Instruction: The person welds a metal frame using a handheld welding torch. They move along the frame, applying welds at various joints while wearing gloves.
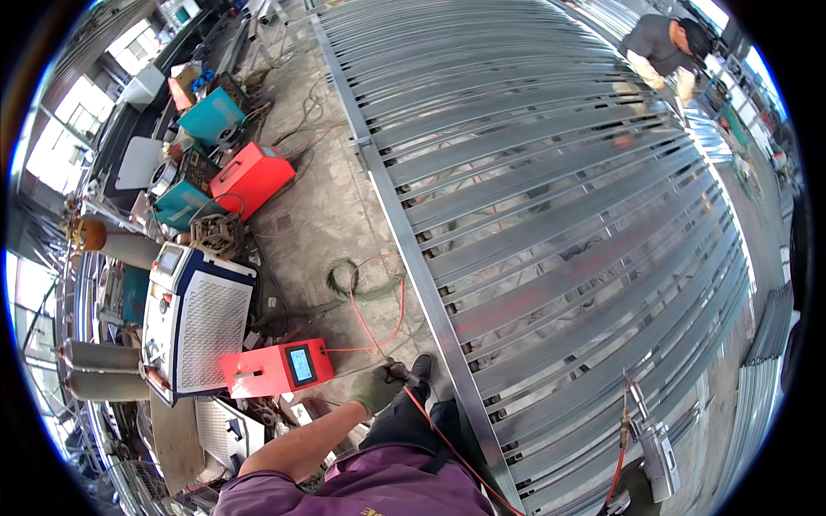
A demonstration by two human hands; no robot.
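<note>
My left hand [376, 391], in a greenish work glove, is closed around an orange-red cable [430, 421] in front of my left thigh. The cable loops over the floor beside a red box with a lit screen [299, 365] and runs past my body toward the lower right. At the lower right, my right hand [635, 488] is dark and mostly hidden, closed at a silver handheld welding gun [659, 464]. The gun's thin nozzle points up over the metal slats. A large galvanised steel frame [439, 310] with many parallel slats [559, 206] lies right of my legs.
At the left stand a white-and-blue machine [206, 318], another red box [254, 179], teal machines [215, 116] and grey gas cylinders [101, 370]. A coiled dark cable [342, 277] lies on the concrete floor. A gloved co-worker [662, 52] bends over the frame's far right side.
</note>
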